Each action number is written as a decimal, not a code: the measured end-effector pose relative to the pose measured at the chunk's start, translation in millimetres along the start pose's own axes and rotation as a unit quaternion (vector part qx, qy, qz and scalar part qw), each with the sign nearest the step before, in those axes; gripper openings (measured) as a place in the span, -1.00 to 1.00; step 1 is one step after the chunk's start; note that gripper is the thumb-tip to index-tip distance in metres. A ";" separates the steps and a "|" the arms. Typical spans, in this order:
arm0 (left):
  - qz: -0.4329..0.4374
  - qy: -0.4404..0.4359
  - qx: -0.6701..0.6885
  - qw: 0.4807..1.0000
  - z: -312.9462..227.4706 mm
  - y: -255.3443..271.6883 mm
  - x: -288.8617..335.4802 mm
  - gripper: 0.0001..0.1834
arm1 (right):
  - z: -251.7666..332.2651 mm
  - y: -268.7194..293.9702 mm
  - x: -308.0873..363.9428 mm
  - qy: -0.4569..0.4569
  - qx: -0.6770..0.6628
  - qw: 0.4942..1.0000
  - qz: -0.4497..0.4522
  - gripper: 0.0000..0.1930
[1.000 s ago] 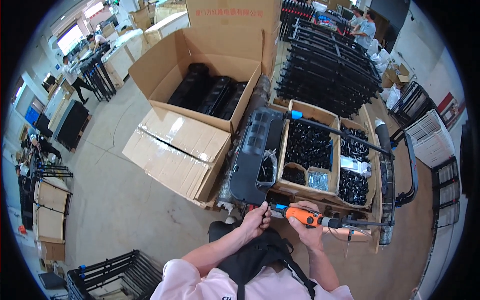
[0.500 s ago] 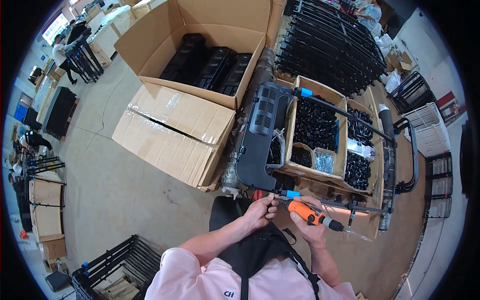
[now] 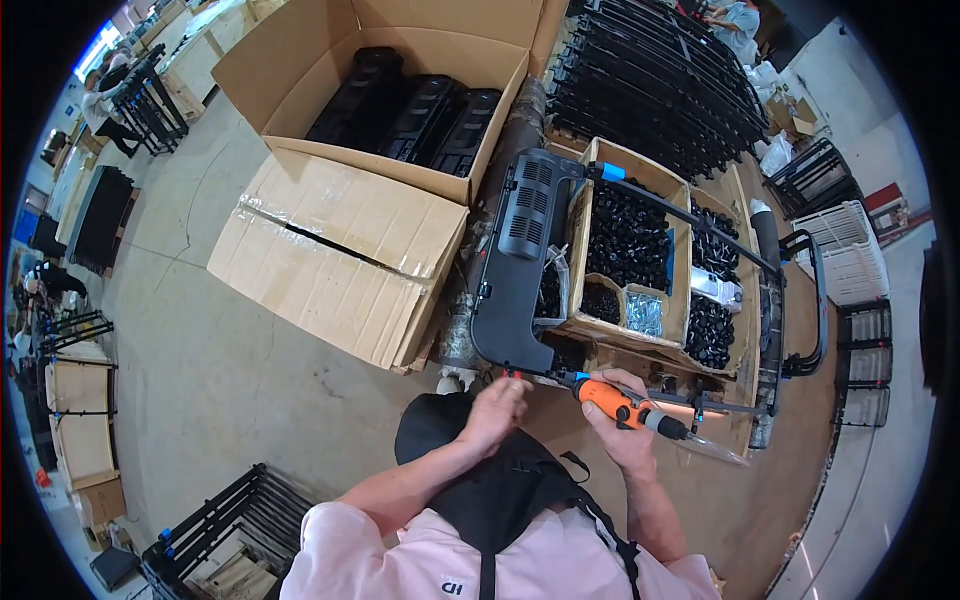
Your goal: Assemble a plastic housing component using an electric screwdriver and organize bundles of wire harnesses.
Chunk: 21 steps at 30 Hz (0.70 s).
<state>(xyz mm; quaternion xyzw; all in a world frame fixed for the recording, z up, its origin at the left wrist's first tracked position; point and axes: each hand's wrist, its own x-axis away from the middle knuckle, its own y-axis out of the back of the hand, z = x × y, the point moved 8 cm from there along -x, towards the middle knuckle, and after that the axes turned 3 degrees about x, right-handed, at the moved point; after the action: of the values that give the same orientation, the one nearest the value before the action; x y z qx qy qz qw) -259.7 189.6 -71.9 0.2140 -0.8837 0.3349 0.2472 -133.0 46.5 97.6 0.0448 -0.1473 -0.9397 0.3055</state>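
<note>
My right hand [image 3: 628, 436] is wrapped round an orange electric screwdriver [image 3: 607, 399], its black chuck and clear tip pointing to the lower right. Close by on the left, my left hand [image 3: 497, 411] has its fingers curled in at the lower end of a black plastic cover [image 3: 510, 280]. Just above those fingers shows a small red piece [image 3: 514, 376]; whether they pinch it or something else is hidden. The cover, with slotted vents, is joined to a black tube frame [image 3: 690, 216] with blue sleeves, which lies across a wooden parts box.
The divided wooden box [image 3: 684, 270] holds black plastic parts and silvery screws [image 3: 644, 313]. To the left stand an open carton [image 3: 490, 150] of black covers and a closed carton [image 3: 330, 262]. Black frames [image 3: 240, 520] are stacked at lower left. Other people work farther off.
My left hand has moved left, away from the frame's tube, to the red piece below the cover. The right hand still holds the screwdriver, nearly in place.
</note>
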 end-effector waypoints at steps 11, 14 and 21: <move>-0.191 -0.173 -0.516 0.817 -85.8 36.9 5.3 -0.17 | 14.1 -25.3 -18.1 0.019 0.117 0.992 0.042 -0.52; -0.179 -0.168 -0.527 0.814 -87.1 36.3 4.2 -0.16 | 14.0 -30.8 -22.8 0.023 0.143 0.988 0.052 -0.53; -0.198 -0.225 -0.379 0.875 -89.2 50.8 2.5 -0.35 | 5.5 -29.5 -37.7 0.026 0.113 0.992 0.040 -0.59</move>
<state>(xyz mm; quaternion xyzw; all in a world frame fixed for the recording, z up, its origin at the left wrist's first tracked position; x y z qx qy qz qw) -263.1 286.0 -36.8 0.3444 -0.9137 -0.1391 0.1647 -120.0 92.7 93.7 0.0980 -0.2463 -0.9023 0.3400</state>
